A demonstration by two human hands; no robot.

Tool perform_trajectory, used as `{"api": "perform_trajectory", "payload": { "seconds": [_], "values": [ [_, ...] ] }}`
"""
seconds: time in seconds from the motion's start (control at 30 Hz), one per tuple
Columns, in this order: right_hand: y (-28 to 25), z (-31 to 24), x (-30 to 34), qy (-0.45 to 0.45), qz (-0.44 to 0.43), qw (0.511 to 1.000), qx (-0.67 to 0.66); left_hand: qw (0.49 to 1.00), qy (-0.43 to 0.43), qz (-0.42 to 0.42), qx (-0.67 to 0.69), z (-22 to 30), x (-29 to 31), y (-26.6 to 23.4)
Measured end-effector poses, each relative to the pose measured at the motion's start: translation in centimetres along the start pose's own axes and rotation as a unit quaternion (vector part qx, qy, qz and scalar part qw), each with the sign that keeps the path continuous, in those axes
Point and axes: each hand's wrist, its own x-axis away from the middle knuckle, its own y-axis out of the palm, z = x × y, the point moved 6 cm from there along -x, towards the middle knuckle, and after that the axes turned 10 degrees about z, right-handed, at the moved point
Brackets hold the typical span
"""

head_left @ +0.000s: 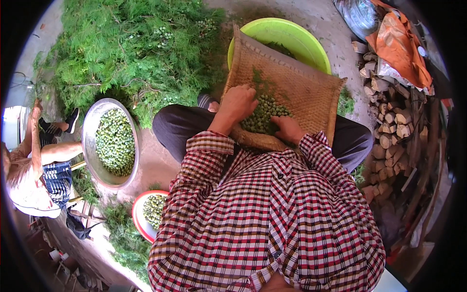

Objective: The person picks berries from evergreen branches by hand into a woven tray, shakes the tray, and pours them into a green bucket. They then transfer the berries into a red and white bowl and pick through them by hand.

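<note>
Fingers of the left hand (pixel 238 103) curl down, touching the green seed heap (pixel 262 116), which lies at its four o'clock on the woven tray (pixel 306 92). At the heap's four o'clock edge, the right hand (pixel 288 128) rests half-closed; whether either grips seeds, I cannot tell.

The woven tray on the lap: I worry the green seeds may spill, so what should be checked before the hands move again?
1. Woven tray rests on the lap, far edge over the green basin: ok.
2. Green seeds heaped near the tray's near edge, none seen spilling: ok.
3. Left hand on the seeds: ok.
4. Right hand at the heap's edge: ok.
5. Grip on the tray itself: cannot tell.
</note>
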Motion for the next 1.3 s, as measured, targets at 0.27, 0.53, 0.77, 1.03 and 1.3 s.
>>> {"api": "perform_trajectory", "payload": {
  "seconds": [0.27,0.53,0.77,1.03,1.3],
  "values": [
    [0.1,2.0,0.5,0.011,0.032,0.994,-0.101,1.000,0.006,-0.015,-0.010,0.0,-0.1,0.3],
    [-1.6,3.1,1.1,0.348,-0.025,0.785,-0.512,0.979,-0.038,-0.113,0.168,0.2,0.1,1.0],
    [-3.1,-0.6,-1.1,0.287,0.089,0.650,-0.698,0.921,-0.111,-0.214,0.305,1.0,0.4,1.4],
    [-3.0,-2.4,-2.8,0.218,0.094,0.715,-0.657,0.821,-0.239,-0.167,0.491,0.4,0.6,1.4],
    [-3.0,-2.9,-2.7,0.202,0.104,0.687,-0.690,0.785,-0.251,-0.209,0.526,-1.0,0.8,2.7]
  ]
}}
